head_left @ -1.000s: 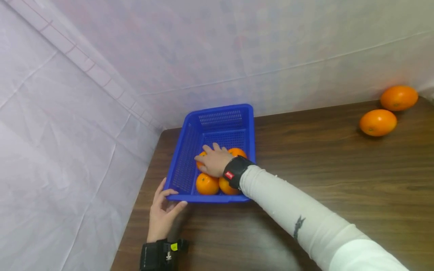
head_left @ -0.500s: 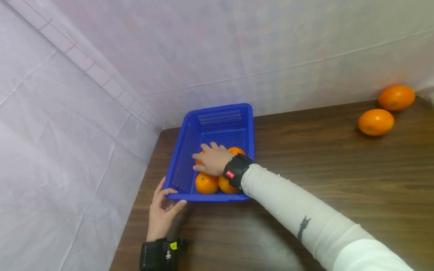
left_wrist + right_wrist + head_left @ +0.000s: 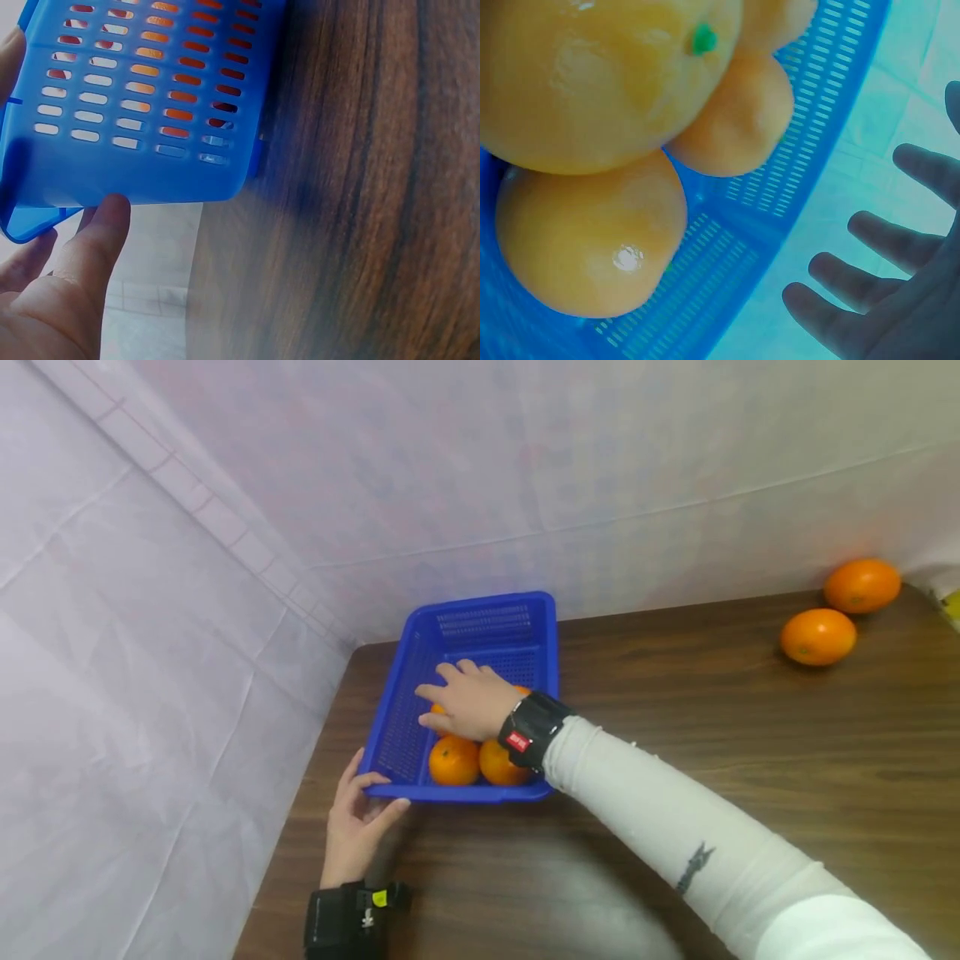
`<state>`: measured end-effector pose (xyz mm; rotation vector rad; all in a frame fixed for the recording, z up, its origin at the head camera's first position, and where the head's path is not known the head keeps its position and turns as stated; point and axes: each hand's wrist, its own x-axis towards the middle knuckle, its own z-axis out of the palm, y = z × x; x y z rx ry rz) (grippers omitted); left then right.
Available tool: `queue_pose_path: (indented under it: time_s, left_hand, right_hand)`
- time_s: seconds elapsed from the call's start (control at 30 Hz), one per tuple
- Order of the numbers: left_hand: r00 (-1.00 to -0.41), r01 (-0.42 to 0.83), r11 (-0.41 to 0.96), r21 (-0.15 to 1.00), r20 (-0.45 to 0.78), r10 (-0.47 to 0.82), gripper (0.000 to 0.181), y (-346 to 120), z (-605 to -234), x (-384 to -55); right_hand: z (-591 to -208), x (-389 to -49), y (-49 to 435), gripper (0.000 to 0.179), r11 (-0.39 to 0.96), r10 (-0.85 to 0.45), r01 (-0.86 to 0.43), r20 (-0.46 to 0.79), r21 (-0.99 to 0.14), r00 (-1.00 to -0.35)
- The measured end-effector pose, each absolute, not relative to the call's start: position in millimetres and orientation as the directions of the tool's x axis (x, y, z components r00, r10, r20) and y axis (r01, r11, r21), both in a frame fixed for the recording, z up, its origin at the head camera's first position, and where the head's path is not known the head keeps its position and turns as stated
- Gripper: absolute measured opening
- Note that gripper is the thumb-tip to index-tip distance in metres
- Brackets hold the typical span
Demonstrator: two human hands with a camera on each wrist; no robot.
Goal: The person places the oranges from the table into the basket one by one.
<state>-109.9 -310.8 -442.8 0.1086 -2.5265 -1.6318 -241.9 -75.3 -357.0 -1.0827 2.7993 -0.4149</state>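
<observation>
A blue perforated plastic basket (image 3: pixel 551 652) stands on the wooden table, with several oranges (image 3: pixel 453 762) grouped in its near half. My left hand (image 3: pixel 354 835) holds the basket's near left corner, fingers over the rim and thumb against the near wall. In the left wrist view the thumb (image 3: pixel 112 225) lies along the basket wall. Over the oranges hovers my right hand (image 3: pixel 476 700), its fingers spread and holding nothing. The right wrist view shows those spread fingers (image 3: pixel 889 240) apart from the oranges (image 3: pixel 592 232). My right hand and wrist strap partly hide some fruit.
Two more oranges (image 3: pixel 817 637) lie at the far right of the table (image 3: pixel 675 693), close to the back sheet. White sheeting (image 3: pixel 150 652) hangs along the left and back. A small yellow-green thing (image 3: pixel 952 604) shows at the right edge.
My right hand has risen slightly off the oranges and shifted left, its fingers spreading wider. The left hand keeps its hold on the basket corner. The head view has shifted slightly.
</observation>
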Motion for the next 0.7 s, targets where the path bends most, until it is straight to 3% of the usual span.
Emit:
queue_pose_path:
  time_s: [0.4,0.7]
  left_hand:
    - [-0.987,0.021,0.407,0.913,0.084,-0.138,0.034,-311,-444,-116]
    - [-0.985,0.038,0.361,0.932,0.095,-0.141,0.033,-311,-446,-122]
  right_hand:
    - [-347,-243,-56,0.059,0.71,-0.668,-0.643,0.016,-0.287,-0.744]
    - [-342,-249,-31,0.06,0.744,-0.619,-0.596,0.026,-0.301,-0.785]
